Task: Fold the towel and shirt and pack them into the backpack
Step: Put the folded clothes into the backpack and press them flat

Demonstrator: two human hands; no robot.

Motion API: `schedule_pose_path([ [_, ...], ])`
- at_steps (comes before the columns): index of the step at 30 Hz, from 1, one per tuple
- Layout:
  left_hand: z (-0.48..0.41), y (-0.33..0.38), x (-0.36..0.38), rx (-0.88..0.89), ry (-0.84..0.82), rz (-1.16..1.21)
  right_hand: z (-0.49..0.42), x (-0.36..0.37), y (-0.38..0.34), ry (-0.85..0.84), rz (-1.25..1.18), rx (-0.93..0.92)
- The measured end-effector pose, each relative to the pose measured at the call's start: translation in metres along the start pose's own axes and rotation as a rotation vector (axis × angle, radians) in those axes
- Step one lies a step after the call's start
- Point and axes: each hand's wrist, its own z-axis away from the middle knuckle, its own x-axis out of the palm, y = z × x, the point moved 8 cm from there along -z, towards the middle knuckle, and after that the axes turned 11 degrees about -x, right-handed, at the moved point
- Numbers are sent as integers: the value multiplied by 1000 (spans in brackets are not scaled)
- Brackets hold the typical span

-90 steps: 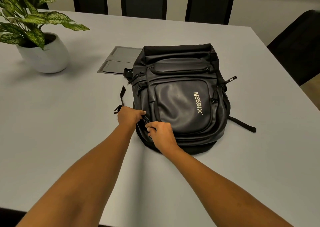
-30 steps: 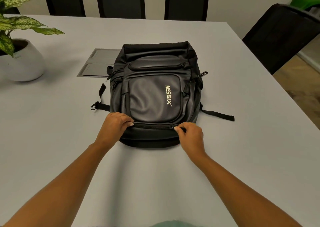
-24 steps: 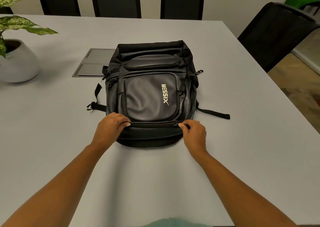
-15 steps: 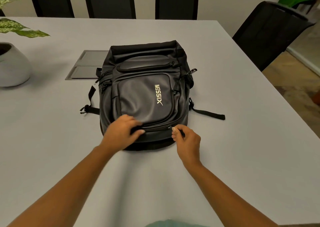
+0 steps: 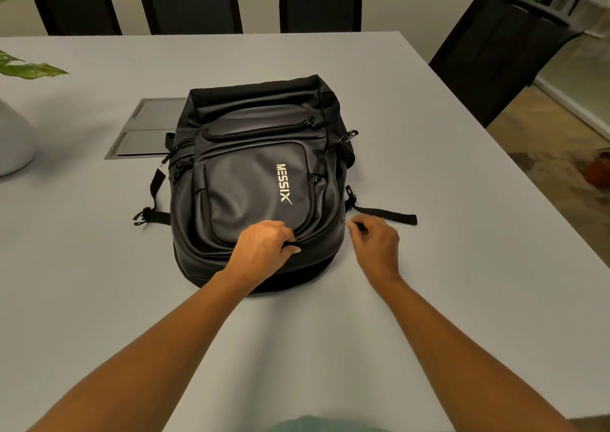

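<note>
1 backpack [image 5: 257, 180], black, flat on table [image 5: 99, 266], front up. 2 hands: left hand [image 5: 264, 250] on backpack's lower front, fingers curled, gripping fabric at zip seam; right hand [image 5: 376, 243] at backpack's lower-right edge, thumb & forefinger pinching zip pull [image 5: 360, 227], tiny, hard to make out. 4 chairs [image 5: 188, 2]: 3 beyond backpack, tops cut off; 1 to right. 1 pot [image 5: 13, 141] left of backpack, mostly out of frame. 1 panel [image 5: 148, 131] behind-left, partly hidden by backpack.
</note>
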Motion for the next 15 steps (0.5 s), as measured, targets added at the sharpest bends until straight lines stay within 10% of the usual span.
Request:
schedule_pose_path([
  [15, -36, 23, 25, -125, -235, -300, -52, 22, 33, -83, -117, 149],
])
